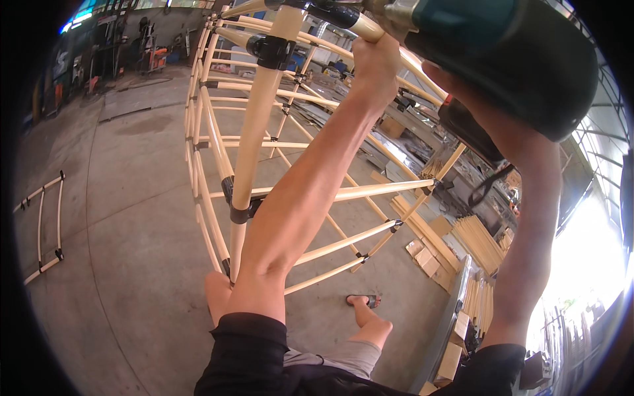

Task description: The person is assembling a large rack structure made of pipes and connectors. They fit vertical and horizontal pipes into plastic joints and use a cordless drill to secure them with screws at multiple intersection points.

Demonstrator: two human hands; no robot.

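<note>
The left hand [376, 66] is raised at the top of the view, its fingers curled closed around a cream tube [367, 28] beside a black joint [333, 12] of the frame [261, 112]. The right hand [495, 115] is closed on the drill [492, 43], a teal and black tool at the upper right; most of its fingers are hidden, so how tightly they curl I cannot tell. The drill's front end points left, near the held tube. The frame stands on the concrete floor [145, 231]. A small ladder-shaped piece [60, 218] lies at left; boxes [426, 259] lie at right.
</note>
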